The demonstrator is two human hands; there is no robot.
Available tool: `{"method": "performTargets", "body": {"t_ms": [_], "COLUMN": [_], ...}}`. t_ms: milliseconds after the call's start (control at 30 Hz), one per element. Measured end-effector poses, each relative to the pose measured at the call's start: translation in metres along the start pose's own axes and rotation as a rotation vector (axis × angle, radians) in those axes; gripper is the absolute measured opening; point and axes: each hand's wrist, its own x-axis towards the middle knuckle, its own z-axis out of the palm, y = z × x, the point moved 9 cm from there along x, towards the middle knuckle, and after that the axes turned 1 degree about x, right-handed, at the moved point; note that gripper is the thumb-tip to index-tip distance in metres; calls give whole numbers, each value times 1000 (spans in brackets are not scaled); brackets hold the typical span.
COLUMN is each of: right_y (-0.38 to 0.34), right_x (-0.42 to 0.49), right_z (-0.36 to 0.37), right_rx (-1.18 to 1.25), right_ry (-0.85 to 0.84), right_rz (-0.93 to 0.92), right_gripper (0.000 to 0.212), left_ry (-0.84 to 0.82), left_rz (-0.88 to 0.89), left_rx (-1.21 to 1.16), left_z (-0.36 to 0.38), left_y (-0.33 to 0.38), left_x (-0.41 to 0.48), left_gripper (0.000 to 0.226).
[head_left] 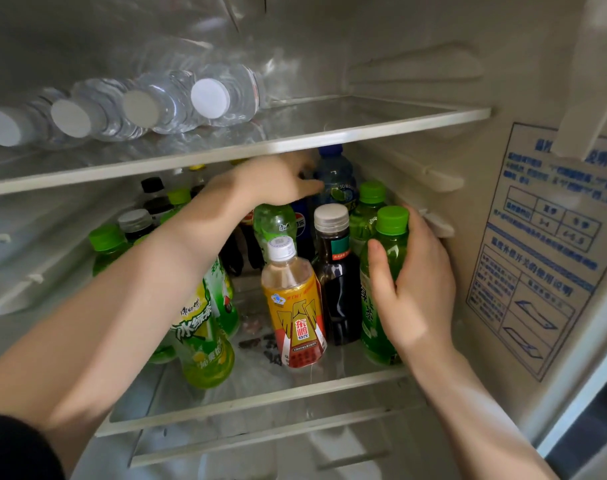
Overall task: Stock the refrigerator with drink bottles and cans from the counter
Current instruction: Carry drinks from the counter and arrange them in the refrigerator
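I'm looking into an open fridge (392,57), probably in a home kitchen. Water bottles (177,98) lie on the top glass shelf (329,133), mixed drinks (295,306) stand below, and a printed instruction sticker (544,244) covers the side wall.

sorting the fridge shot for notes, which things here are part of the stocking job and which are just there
Part of the job:
- green bottle held by right hand
- blue bottle at the left hand
- yellow bottle
- dark bottle
- middle shelf

Just there:
- water bottles lying on the top shelf
- instruction sticker
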Motion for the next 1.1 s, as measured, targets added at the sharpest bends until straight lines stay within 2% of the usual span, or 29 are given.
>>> {"method": "performTargets", "body": {"t_ms": [100, 167, 233, 400, 567, 733, 900, 1100], "right_y": [0, -1, -1, -1, -2, -2, -1, 0], "right_x": [0, -1, -1, -2, -2, -2, -2, -1], "right_z": [0, -1, -1, 0, 0, 0, 0, 0], "right_rx": [8, 13, 29, 34, 34, 16, 13, 0], "right_ry": [8, 13, 7, -19, -16, -8, -9, 1], "right_rz": [3, -1, -6, 9, 13, 12, 13, 20], "right_gripper": [45, 43, 41, 47, 48, 49, 49, 50], "left_ry": [-194, -305, -271, -150, -169, -93, -87, -38], "left_rz": [-294, -398, -407, -205, -44, 98, 143, 170], "left_rx": [188, 48, -48, -92, -152, -172, -233, -245], "left_z": [14, 31, 35, 29, 35, 34, 36, 37], "left_y": [-42, -54, -57, -42, -20, 9, 21, 24], "left_x": [-10, -16, -15, -3, 11, 30, 40, 45], "left_gripper": [60, 71, 79, 87, 70, 56, 65, 62]}}
